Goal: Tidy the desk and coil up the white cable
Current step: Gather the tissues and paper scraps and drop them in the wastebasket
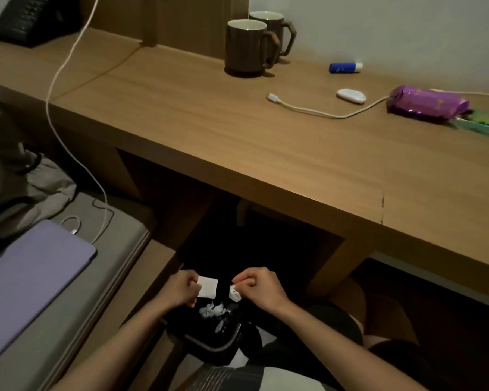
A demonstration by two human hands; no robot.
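Hands: left hand (pixel 182 289) pinches paper (pixel 208 287); right hand (pixel 261 286) pinches scrap (pixel 235 294).
Cable (pixel 336 117): far right, lying left-right; my right hand nearer.

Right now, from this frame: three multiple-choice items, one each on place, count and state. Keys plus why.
1. Where is the purple packet? A) right end of the desk B) on the floor C) on a chair
2. How many brown mugs stand on the desk? A) one B) two C) three
3. What are the left hand and right hand doing? A) lying flat on the desk B) each pinching a white scrap over the bin C) lifting a mug

Key: 1 A, it lies on the desktop, far right; 2 B, two rims and two handles show; 3 B, both pinch paper above the bin.
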